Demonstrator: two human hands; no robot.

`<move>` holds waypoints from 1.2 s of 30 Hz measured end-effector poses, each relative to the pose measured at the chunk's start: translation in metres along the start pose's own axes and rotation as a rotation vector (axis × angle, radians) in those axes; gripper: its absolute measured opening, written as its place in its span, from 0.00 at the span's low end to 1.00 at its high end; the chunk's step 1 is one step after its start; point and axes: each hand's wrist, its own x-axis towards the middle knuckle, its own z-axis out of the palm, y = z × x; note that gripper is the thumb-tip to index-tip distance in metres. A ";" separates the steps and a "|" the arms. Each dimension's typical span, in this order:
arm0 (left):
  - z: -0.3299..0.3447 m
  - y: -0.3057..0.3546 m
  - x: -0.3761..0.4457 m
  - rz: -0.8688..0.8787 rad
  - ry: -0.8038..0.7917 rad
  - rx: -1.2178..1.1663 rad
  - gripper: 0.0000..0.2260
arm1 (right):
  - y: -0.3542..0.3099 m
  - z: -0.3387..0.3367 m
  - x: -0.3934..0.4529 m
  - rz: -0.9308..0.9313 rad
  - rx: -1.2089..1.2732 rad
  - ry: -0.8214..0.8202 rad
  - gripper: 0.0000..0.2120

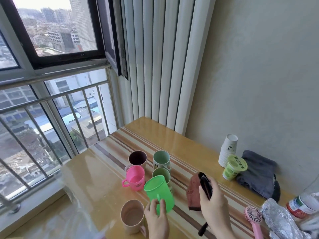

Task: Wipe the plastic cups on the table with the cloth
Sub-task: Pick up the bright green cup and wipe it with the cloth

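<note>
My left hand (158, 219) grips the bright green plastic cup (158, 192) by its handle and holds it tilted above the table (189, 147). My right hand (214, 206) holds a black object (205, 186), with the reddish-brown cloth (193, 194) hanging just behind it. On the table stand a pink cup (135, 178), a cup with a dark inside (137, 158), a pale green cup (161, 160), an olive green cup (161, 174) and a beige cup (132, 216) by my left hand.
A stack of white paper cups (227, 150), a green sealed drink cup (233, 167) and a dark grey towel (259, 173) sit near the wall. At the right front lie a pink hand fan (254, 219), a foil packet (278, 219) and a bottle (303, 204). The window railing (51, 118) is to the left.
</note>
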 end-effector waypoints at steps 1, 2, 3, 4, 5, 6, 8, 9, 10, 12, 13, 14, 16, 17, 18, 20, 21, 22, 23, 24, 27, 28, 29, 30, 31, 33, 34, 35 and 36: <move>-0.008 0.022 -0.002 0.063 -0.013 -0.016 0.12 | -0.015 -0.001 0.001 -0.044 0.046 0.018 0.11; -0.016 0.044 -0.004 0.085 -0.039 -0.042 0.11 | -0.032 -0.001 0.000 -0.089 0.095 0.023 0.11; -0.023 0.067 -0.007 0.112 -0.077 -0.090 0.10 | -0.052 -0.001 -0.002 -0.135 0.151 0.005 0.12; -0.030 0.091 -0.010 0.141 -0.106 -0.133 0.11 | -0.070 0.001 -0.005 -0.184 0.205 -0.028 0.12; -0.037 0.114 -0.013 0.181 -0.134 -0.166 0.13 | -0.088 0.003 -0.010 -0.241 0.239 -0.062 0.14; -0.044 0.138 -0.019 0.216 -0.155 -0.185 0.16 | -0.105 0.005 -0.015 -0.302 0.254 -0.086 0.15; -0.057 0.179 -0.030 0.308 -0.166 -0.155 0.16 | -0.135 0.012 -0.021 -0.380 0.320 -0.079 0.14; -0.063 0.195 -0.036 0.349 -0.165 -0.125 0.16 | -0.148 0.015 -0.022 -0.401 0.369 -0.048 0.12; -0.068 0.207 -0.042 0.373 -0.171 -0.098 0.16 | -0.159 0.016 -0.023 -0.422 0.404 -0.001 0.10; -0.079 0.226 -0.053 0.397 -0.220 -0.076 0.16 | -0.177 0.015 -0.021 -0.463 0.437 0.079 0.06; -0.084 0.233 -0.058 0.400 -0.239 -0.077 0.16 | -0.186 0.013 -0.020 -0.493 0.442 0.082 0.08; -0.088 0.238 -0.060 0.405 -0.251 -0.087 0.17 | -0.192 0.011 -0.019 -0.534 0.430 0.073 0.13; -0.097 0.249 -0.064 0.411 -0.266 -0.111 0.17 | -0.200 0.008 -0.016 -0.622 0.372 0.038 0.21; -0.102 0.254 -0.066 0.407 -0.274 -0.121 0.17 | -0.204 0.005 -0.013 -0.661 0.347 0.026 0.23; -0.106 0.258 -0.067 0.401 -0.288 -0.134 0.17 | -0.207 0.003 -0.010 -0.689 0.341 0.022 0.23; -0.113 0.263 -0.068 0.403 -0.325 -0.139 0.18 | -0.211 -0.003 -0.004 -0.704 0.406 -0.011 0.22; -0.115 0.263 -0.066 0.404 -0.333 -0.136 0.19 | -0.214 -0.006 -0.002 -0.688 0.460 -0.045 0.22; -0.117 0.264 -0.065 0.392 -0.336 -0.131 0.20 | -0.217 -0.009 -0.002 -0.672 0.498 -0.084 0.22; -0.118 0.268 -0.067 0.371 -0.339 -0.131 0.20 | -0.219 -0.010 -0.002 -0.667 0.512 -0.112 0.23; -0.119 0.270 -0.068 0.346 -0.338 -0.138 0.21 | -0.221 -0.011 -0.004 -0.686 0.494 -0.115 0.23; -0.118 0.280 -0.069 0.349 -0.297 -0.154 0.25 | -0.224 -0.008 -0.016 -0.818 0.337 -0.045 0.31; -0.118 0.282 -0.068 0.382 -0.278 -0.150 0.29 | -0.224 -0.007 -0.020 -0.838 0.302 -0.030 0.35; -0.118 0.283 -0.066 0.411 -0.268 -0.150 0.32 | -0.223 -0.007 -0.023 -0.846 0.285 -0.016 0.36; -0.119 0.282 -0.064 0.430 -0.268 -0.164 0.34 | -0.223 -0.007 -0.025 -0.851 0.290 -0.009 0.36; -0.119 0.282 -0.064 0.455 -0.276 -0.191 0.33 | -0.223 -0.008 -0.026 -0.846 0.326 -0.019 0.36; -0.117 0.282 -0.065 0.482 -0.318 -0.244 0.27 | -0.225 -0.014 -0.025 -0.800 0.456 -0.084 0.33; -0.116 0.282 -0.065 0.476 -0.339 -0.263 0.25 | -0.225 -0.016 -0.023 -0.764 0.534 -0.130 0.33; -0.115 0.283 -0.066 0.475 -0.368 -0.281 0.25 | -0.224 -0.018 -0.021 -0.725 0.606 -0.174 0.33; -0.115 0.283 -0.065 0.479 -0.389 -0.280 0.25 | -0.225 -0.020 -0.020 -0.691 0.655 -0.199 0.33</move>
